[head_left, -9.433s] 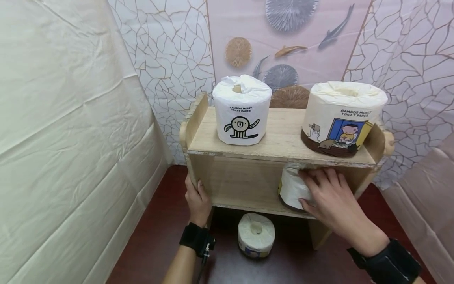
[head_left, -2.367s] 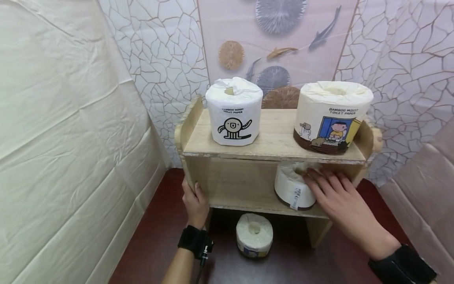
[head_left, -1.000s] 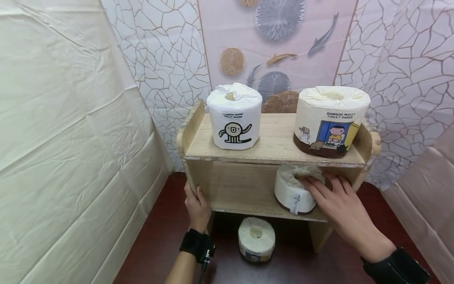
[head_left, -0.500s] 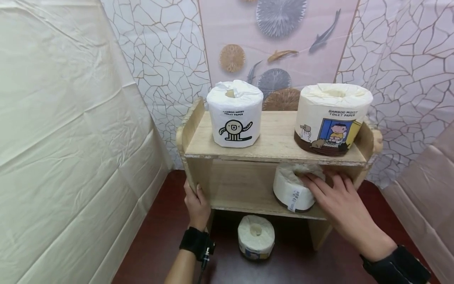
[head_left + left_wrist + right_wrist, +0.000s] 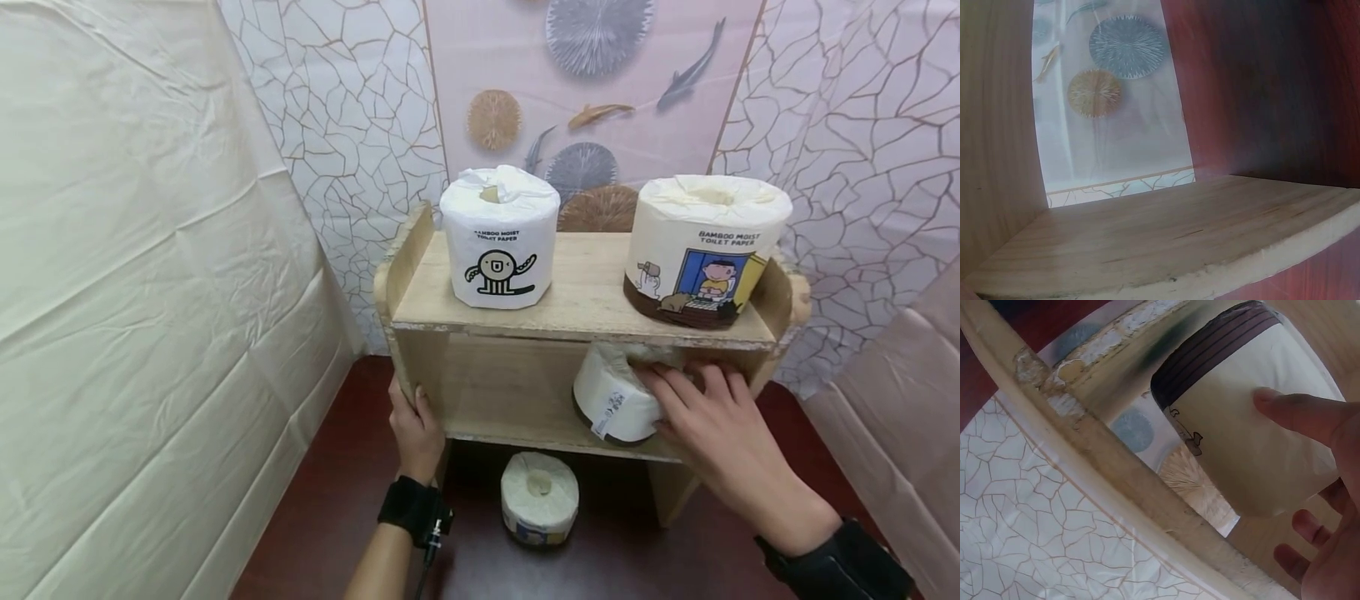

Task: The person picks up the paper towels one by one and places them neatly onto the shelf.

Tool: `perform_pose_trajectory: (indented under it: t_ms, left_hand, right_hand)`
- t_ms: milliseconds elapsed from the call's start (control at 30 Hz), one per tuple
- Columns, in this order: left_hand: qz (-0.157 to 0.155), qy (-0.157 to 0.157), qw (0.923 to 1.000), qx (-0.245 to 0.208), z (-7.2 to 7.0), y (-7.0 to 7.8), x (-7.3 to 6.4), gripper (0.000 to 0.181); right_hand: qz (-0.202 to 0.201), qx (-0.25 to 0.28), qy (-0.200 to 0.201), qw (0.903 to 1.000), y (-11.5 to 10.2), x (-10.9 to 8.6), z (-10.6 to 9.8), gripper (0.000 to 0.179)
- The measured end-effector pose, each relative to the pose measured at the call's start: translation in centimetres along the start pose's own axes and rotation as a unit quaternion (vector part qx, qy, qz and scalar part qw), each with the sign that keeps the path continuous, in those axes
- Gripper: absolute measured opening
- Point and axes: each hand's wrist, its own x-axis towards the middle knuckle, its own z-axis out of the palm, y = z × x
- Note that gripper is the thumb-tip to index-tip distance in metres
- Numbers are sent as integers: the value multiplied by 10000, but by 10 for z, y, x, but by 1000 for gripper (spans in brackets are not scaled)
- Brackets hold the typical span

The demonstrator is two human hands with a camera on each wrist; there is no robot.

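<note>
In the head view my right hand (image 5: 720, 429) holds a wrapped toilet paper roll (image 5: 600, 392) on the middle level of a small wooden shelf (image 5: 510, 383). Two fingers reach into the hole in the roll's top, and the thumb presses its side in the right wrist view, where a dark brown band rings the roll (image 5: 1229, 425). The roll leans slightly, with a printed white label strip facing forward. My left hand (image 5: 417, 433) grips the front edge of the shelf's left side panel. In the left wrist view only bare shelf boards (image 5: 1147, 240) show near that hand.
On the top board stand a white toilet roll (image 5: 501, 242) at left and a larger cream roll (image 5: 705, 250) at right. Another roll (image 5: 540, 500) stands under the shelf on the dark red surface (image 5: 600, 571). Cloth (image 5: 172, 292) hangs at left.
The held roll has turned, bringing its label strip to the front, and lately has tilted and shifted slightly left. My right fingers have moved into its hole. The left hand keeps its place.
</note>
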Motion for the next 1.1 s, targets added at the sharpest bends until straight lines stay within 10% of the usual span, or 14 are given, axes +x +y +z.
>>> perform_pose_trajectory:
  t_ms: [1100]
  left_hand:
    - [-122,32,9999,-57,0,1,0,49]
  right_hand:
    - [189,-133,-79,9997,-5,8,4,75]
